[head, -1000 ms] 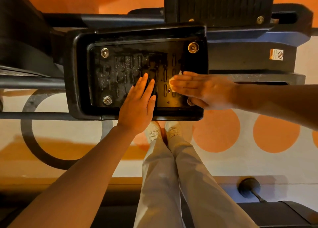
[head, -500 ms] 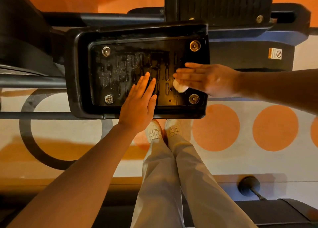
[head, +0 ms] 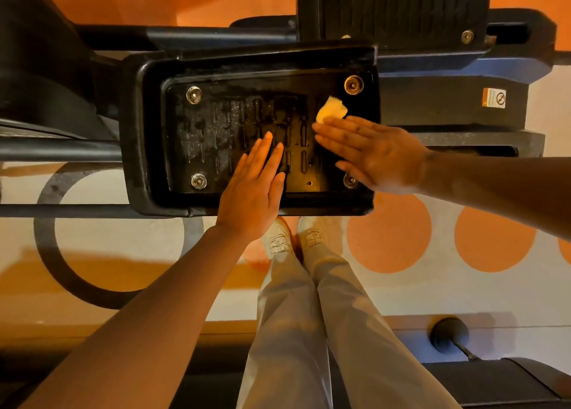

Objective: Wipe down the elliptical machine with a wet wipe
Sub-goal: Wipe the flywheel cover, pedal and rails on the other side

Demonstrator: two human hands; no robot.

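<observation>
- Left hand (head: 251, 192) lies flat, fingers straight, on the black pedal (head: 139, 130).
- Right hand (head: 375, 152), fingers straight, presses the wipe (head: 331, 109) onto the pedal.

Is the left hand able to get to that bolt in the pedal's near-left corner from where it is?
Probably yes. The left hand lies flat on the pedal, and the near-left bolt sits just beside it with nothing between them.

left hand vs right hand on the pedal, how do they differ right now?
The left hand lies bare on the pedal, near its front edge; the right hand presses the wipe toward the far right corner. The left reaches in from below, the right from the side. Both are flat, fingers straight.
</observation>
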